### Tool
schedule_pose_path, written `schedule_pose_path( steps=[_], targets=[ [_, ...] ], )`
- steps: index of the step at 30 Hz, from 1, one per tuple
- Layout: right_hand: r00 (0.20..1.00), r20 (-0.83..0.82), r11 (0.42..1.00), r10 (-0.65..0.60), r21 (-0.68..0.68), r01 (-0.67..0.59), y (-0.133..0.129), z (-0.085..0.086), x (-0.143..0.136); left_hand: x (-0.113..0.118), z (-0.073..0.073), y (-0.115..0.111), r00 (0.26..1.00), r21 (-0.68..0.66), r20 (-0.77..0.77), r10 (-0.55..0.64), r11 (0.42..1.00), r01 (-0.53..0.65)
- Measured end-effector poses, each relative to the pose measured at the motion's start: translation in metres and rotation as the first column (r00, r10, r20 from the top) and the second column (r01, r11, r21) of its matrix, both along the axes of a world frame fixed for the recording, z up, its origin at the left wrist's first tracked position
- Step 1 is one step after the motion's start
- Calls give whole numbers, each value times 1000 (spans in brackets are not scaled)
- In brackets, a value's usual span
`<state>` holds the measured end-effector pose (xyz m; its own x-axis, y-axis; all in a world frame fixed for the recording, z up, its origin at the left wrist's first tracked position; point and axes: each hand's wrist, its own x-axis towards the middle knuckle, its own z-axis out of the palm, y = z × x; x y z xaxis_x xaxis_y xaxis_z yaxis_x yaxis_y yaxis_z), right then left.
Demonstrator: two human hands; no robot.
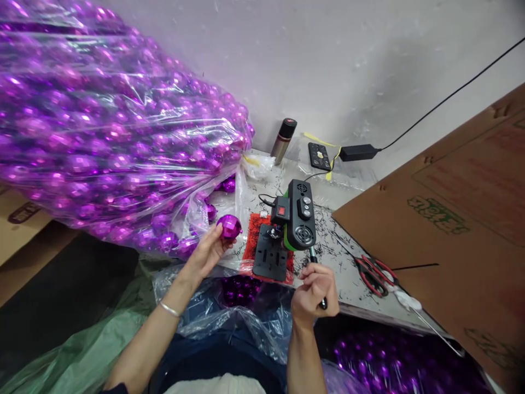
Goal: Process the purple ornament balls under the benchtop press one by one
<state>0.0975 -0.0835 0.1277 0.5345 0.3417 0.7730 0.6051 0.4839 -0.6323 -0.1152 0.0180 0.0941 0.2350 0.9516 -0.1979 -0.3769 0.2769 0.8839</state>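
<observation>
Between the fingertips of my left hand [208, 250] is a shiny purple faceted bauble [230, 226]. My right hand [315, 291] is wrapped round the black-gripped lever handle [313, 256] of a small black and green benchtop machine [302, 216] with round vents, knobs and a red switch. The machine's slotted black base plate [270, 257] rests on a red sheet [252, 241], just right of the held bauble. Loose purple baubles [210, 211] spill from the mouth of a big clear bag [123, 131] beside my left hand.
A flask [284, 139], a dark phone-like slab [319, 156] and a power adapter [359, 152] stand along the wall. Red-handled scissors [375, 275] and a thin metal rod [437, 331] lie right, by a cardboard box [447, 219]. More purple baubles [241, 290] sit below the table edge in plastic.
</observation>
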Motion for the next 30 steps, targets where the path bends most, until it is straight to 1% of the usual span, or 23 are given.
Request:
schedule_pose_path(
  steps=[1, 3, 5, 7, 9, 10, 12, 14, 16, 18, 20, 22, 24, 27, 30],
  targets=[
    [1000, 5, 1000, 9, -24, -9, 0, 7, 1, 8, -6, -12, 1000, -35, 8, 5, 999, -4],
    [1000, 16, 998, 26, -64, -25, -1, 21, 2, 28, -16, -28, 1000, -66, 9, 4, 998, -4],
    [998, 48, 996, 41, -82, -37, -1, 31, 4, 47, -24, -35, 1000, -60, -5, -14, 998, 14],
    [995, 89, 995, 46, -94, -38, -1, 36, 6, 64, -33, -37, 997, -16, -72, -35, 999, 34],
    [991, 126, 993, 43, -114, -28, -2, 36, 8, 75, -43, -35, 978, 83, -208, -31, 995, 50],
    [989, 142, 992, 41, -124, -23, -3, 35, 9, 79, -49, -35, 955, 149, -295, -13, 987, 60],
    [984, 174, 991, 43, -136, -19, -5, 31, 10, 84, -61, -33, 883, 294, -468, 49, 950, 103],
    [979, 196, 990, 49, -139, -22, -7, 27, 11, 86, -70, -32, 793, 416, -596, 123, 892, 175],
    [976, 210, 990, 53, -141, -23, -8, 24, 12, 87, -74, -32, 721, 501, -669, 180, 826, 259],
    [975, 217, 989, 54, -146, -22, -9, 22, 12, 89, -73, -32, 673, 558, -705, 225, 761, 331],
    [974, 221, 989, 59, -147, -26, -9, 22, 12, 92, -72, -32, 642, 598, -721, 261, 703, 386],
    [974, 219, 989, 63, -143, -31, -9, 21, 11, 97, -71, -32, 627, 617, -727, 281, 668, 416],
    [974, 217, 990, 67, -132, -38, -9, 21, 11, 103, -73, -31, 628, 620, -725, 283, 664, 417],
    [974, 213, 991, 72, -129, -45, -10, 18, 11, 110, -78, -28, 651, 626, -705, 281, 678, 386],
    [975, 213, 990, 65, -137, -36, -11, 11, 10, 114, -82, -27, 664, 629, -692, 284, 687, 363]
  ],
)
